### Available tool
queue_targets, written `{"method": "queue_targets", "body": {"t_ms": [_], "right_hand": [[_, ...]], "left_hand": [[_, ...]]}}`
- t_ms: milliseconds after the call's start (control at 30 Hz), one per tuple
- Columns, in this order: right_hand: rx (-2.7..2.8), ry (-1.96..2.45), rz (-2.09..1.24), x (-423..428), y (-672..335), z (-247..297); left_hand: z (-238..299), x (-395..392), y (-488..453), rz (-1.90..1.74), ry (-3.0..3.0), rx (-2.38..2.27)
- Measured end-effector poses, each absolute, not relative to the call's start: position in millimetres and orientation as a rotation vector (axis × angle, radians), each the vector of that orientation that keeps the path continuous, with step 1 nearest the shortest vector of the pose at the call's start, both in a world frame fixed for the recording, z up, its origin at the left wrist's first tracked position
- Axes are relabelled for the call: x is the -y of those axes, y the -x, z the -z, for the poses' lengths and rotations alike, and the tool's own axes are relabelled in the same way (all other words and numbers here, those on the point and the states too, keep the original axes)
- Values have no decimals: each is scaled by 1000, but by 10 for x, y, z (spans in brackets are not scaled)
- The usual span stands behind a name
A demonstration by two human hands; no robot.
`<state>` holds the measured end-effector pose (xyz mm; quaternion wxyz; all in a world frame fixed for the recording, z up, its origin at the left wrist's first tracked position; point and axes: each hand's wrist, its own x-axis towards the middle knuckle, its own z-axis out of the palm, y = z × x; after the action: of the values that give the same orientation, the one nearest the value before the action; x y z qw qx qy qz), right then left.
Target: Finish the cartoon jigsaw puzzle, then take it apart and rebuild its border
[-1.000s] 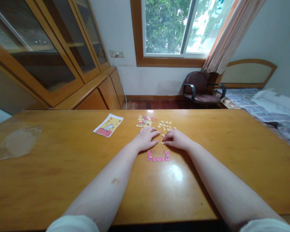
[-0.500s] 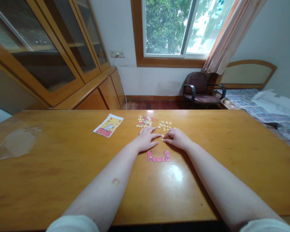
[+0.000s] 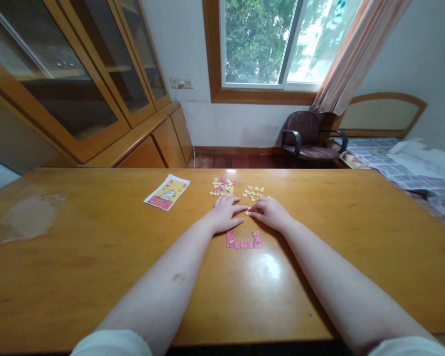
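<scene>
Jigsaw frame section (image 3: 244, 244), pink, lies on the wooden surface (image 3: 96, 257), just on the person's side of both hands. Its joined pieces form a U with the opening toward the window (image 3: 257, 44).

Left hand (image 3: 226, 214): laid palm down, fingers spread, thumb apart from the forefinger.

Right hand (image 3: 270, 213): fingers curled, thumb and forefinger drawn toward each other at a small cluster of pieces (image 3: 247, 212) between the two hands. From where I stand, I cannot tell whether a piece is pinched.

Loose pieces: a mixed pile (image 3: 223, 186), yellow, pink and white, lies beyond the left hand; a yellowish group (image 3: 252, 192) lies beside it, partly behind the right hand.

Printed sheet (image 3: 167, 192): lies flat, left of the mixed pile, showing a white figure on yellow and pink. Clear plastic (image 3: 29, 215): near the surface's left end.
</scene>
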<state>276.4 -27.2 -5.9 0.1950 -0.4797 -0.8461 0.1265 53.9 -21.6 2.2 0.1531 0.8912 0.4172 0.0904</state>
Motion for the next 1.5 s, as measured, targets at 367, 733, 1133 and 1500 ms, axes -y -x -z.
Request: {"method": "queue_targets", "body": {"t_ms": [367,733,1133,1500], "right_hand": [[2369,1323,-309,271,-2764,65],[2379,1222,-284,314,-2769,47],[2414,1252,-337,323,-2743,17],[2441,1285,-363,320,-2744,12]], "left_hand": [[-10,212,-533,-278,-2561,-1196],[-20,211,-542,-266,-2552,-1195],[11,202,-536,-290,-2563,-1185],[29,196,-530,-303,-2554,-1185]]}}
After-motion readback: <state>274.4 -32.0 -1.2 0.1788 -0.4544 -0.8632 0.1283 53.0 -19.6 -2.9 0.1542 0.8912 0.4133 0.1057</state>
